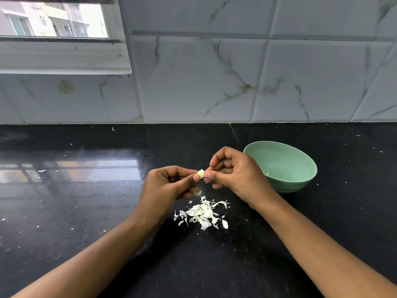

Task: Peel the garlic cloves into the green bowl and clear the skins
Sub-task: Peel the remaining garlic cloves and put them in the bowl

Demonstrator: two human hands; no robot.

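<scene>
A small pale garlic clove (201, 173) is held above the black counter, between both hands. My left hand (169, 186) pinches it from the left with thumb and forefinger. My right hand (234, 175) pinches its right end, fingers curled. A heap of white garlic skins (203, 214) lies on the counter just below the hands. The green bowl (300, 168) stands to the right, behind my right hand, which hides its left rim. A small pale bit shows low inside the bowl.
The black polished counter (86, 201) runs back to a marble-tiled wall (214, 82). Small skin flecks are scattered over it. A window (53, 18) sits at the upper left.
</scene>
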